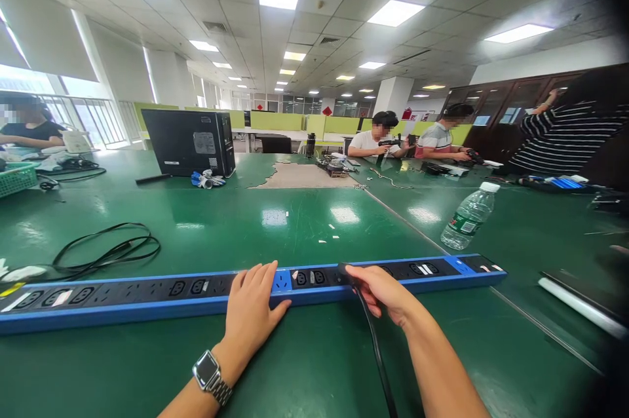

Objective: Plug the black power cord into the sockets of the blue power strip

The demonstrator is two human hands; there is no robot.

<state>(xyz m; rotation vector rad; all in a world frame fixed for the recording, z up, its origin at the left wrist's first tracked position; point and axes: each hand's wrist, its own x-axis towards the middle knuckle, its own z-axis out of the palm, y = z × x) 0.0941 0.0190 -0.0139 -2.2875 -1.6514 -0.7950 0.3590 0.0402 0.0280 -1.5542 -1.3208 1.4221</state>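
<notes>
A long blue and black power strip [162,305] with several sockets lies across the green table in front of me. My left hand [253,300], with a watch [207,369] on its wrist, rests over the strip left of a blue socket. Its fingers lie over the far edge and the thumb points right along the near side. My right hand [376,288] pinches a black power plug [346,270] at a socket right of the strip's middle. How deep the plug sits is hidden. From it a black cord [376,346] hangs down toward me.
A coiled black cable [111,251] lies behind the strip at left. A water bottle [470,216] stands behind its right end. Farther back are a black computer case [189,143], gloves [208,179] and a green basket [17,179]. Several people sit or stand around the table.
</notes>
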